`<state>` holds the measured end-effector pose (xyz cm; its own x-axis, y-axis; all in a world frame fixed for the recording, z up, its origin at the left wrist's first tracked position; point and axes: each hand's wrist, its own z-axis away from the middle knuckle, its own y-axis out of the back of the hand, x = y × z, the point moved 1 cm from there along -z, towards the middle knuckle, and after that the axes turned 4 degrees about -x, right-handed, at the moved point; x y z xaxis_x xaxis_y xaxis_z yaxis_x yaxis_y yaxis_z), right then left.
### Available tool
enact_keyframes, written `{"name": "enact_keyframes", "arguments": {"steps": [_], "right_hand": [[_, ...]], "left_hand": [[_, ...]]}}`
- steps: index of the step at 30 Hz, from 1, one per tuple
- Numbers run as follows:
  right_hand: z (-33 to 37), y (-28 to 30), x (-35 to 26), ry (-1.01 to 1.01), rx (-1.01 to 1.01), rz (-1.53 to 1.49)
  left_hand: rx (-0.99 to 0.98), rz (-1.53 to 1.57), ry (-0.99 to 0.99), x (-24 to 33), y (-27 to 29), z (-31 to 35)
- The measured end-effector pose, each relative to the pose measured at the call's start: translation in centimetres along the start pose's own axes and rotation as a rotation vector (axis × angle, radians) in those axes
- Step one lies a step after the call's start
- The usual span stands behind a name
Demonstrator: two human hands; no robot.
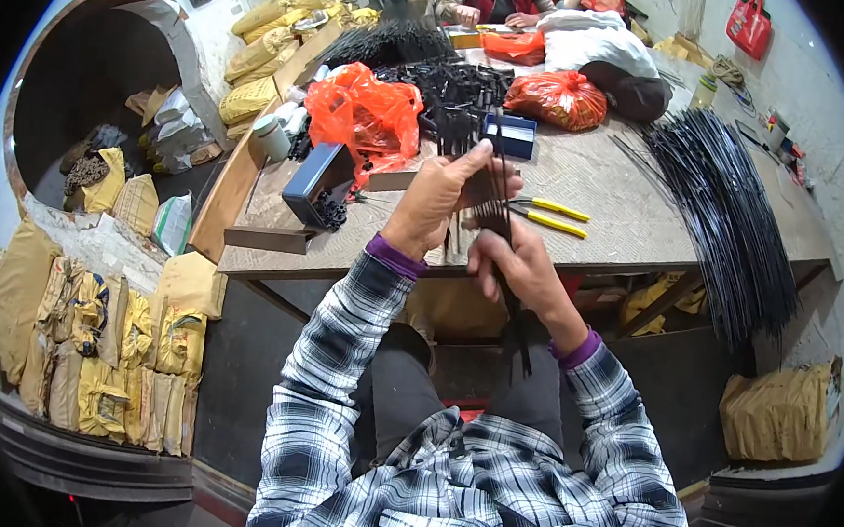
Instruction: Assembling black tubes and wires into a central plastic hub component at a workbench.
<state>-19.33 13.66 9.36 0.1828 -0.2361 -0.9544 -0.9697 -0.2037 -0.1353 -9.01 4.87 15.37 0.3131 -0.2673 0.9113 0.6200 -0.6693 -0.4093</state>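
In the head view, the left hand (434, 195) pinches thin black strips (490, 212), the right hand's (518, 267) fingers curled round them just below: a two-handed handling step, it seems, wanting a steady grip next. Beyond the right fingers, yellow-handled pliers (561, 209) lie on the table (629, 204); wrapped parcels (108, 341) stack well left.

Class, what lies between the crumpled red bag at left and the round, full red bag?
Head view: a heap of small black parts; in front, a blue box.
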Motion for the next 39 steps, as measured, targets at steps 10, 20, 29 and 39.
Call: {"name": "enact_keyframes", "arguments": {"steps": [10,20,29,39], "right_hand": [[-0.2,0.0,-0.6,0.066,0.116,-0.169],[-0.7,0.0,-0.3,0.104,0.165,-0.121],[-0.5,0.9,0.1,0.177,0.231,-0.092],[-0.7,3.2,-0.1,0.268,0.556,0.335]], "left_hand": [[-0.251,0.082,-0.039,-0.8,0.4,0.2],[-0.26,-0.004,-0.049,-0.8,0.5,0.3],[-0.244,0.101,-0.073,-0.9,0.3,-0.4],[-0.064,0.115,-0.197,-1.7,-0.5,-1.8]]}}
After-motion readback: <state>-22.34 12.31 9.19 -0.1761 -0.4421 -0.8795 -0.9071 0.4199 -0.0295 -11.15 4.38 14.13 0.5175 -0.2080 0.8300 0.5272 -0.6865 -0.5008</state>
